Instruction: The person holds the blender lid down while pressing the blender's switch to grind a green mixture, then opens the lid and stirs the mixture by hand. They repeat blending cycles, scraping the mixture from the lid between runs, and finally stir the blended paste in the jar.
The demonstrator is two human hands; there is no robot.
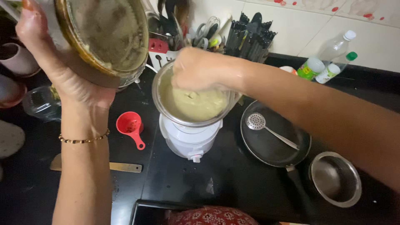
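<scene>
Fingers of right hand curl down inside mixer jar, reaching pale green paste. Left hand grips lid from beneath, tilted aside, keeping jar mouth open on its white base.

Two clear bottles at back wall; green-yellow labels.

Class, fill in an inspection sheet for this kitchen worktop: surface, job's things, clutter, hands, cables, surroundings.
Surface: black counter, dark and glossy.
Job's things: steel grinder jar of pale green paste on a white base; tilted lid.
Clutter: red strainer, pan with slotted spoon, steel bowl, two bottles.
Hands: left hand holds the lid; right hand fingers in the jar.
Cables: nothing seen.
Surroundings: utensil holder, tiled wall.
</scene>
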